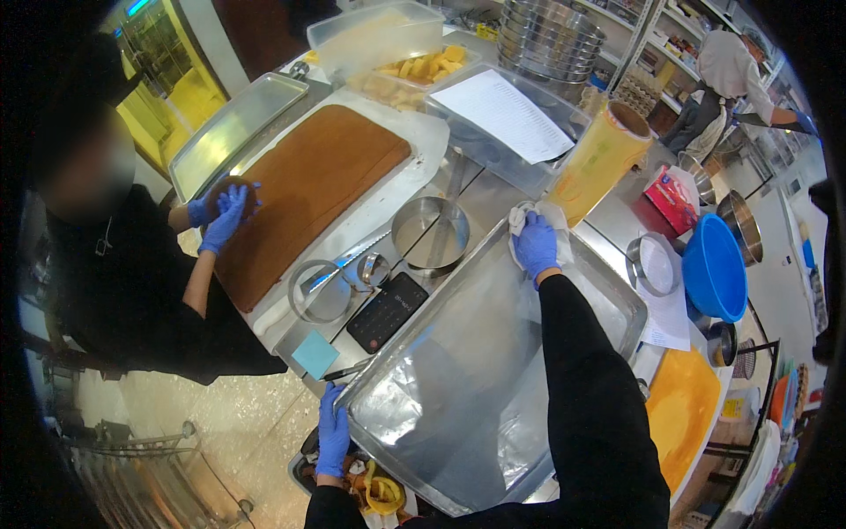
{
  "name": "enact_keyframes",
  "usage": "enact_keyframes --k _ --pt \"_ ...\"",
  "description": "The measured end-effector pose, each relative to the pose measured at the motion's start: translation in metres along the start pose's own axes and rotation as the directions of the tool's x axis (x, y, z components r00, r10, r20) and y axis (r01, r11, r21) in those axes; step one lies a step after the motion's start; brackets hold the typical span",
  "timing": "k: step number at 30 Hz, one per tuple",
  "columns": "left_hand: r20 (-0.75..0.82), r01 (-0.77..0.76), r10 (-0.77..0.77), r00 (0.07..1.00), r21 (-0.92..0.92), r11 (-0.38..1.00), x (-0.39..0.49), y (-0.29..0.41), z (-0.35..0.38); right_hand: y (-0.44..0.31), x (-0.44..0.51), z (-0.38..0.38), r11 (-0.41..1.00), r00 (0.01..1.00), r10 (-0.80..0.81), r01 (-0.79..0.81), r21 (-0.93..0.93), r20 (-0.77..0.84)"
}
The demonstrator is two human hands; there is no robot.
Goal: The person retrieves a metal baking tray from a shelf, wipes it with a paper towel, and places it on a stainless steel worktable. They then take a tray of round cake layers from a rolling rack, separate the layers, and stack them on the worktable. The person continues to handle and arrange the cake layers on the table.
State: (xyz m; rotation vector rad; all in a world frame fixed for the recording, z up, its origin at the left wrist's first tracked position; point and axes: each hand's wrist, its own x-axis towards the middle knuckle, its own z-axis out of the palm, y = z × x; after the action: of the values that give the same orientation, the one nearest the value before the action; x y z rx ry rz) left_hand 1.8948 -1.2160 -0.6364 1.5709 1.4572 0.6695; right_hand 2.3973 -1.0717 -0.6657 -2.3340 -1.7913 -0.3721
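Observation:
A large metal sheet pan lies in front of me, reaching over the near edge of the steel table. My right hand, in a blue glove, presses a crumpled white cloth or paper towel against the pan's far corner. At the near left corner, my gloved left hand grips the pan's rim. Beside the pan's left edge rest a phone showing a calculator, a pad of blue sticky notes, a pen and metal rings.
Across the left side, a co-worker's gloved hands hold a round brown piece above a brown sheet cake. A wrap roll, plastic tub and stacked rings stand farther back. A blue bowl and yellow sheet lie right.

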Motion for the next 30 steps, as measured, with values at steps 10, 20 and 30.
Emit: enact_keyframes --k 10,20,30 --pt "0.115 -0.323 0.331 0.937 0.651 0.687 0.022 0.029 0.022 -0.124 -0.111 -0.040 0.894 0.995 0.081 -0.046 0.445 -0.060" --pt "0.113 -0.303 0.311 0.944 0.671 0.676 0.030 0.036 0.032 -0.082 -0.071 -0.023 0.700 0.997 -0.061 0.005 0.714 0.053" --pt "0.135 -0.270 0.239 0.961 0.635 0.724 0.029 0.037 0.029 -0.015 0.018 0.027 0.993 0.989 -0.103 0.108 0.042 -0.110"
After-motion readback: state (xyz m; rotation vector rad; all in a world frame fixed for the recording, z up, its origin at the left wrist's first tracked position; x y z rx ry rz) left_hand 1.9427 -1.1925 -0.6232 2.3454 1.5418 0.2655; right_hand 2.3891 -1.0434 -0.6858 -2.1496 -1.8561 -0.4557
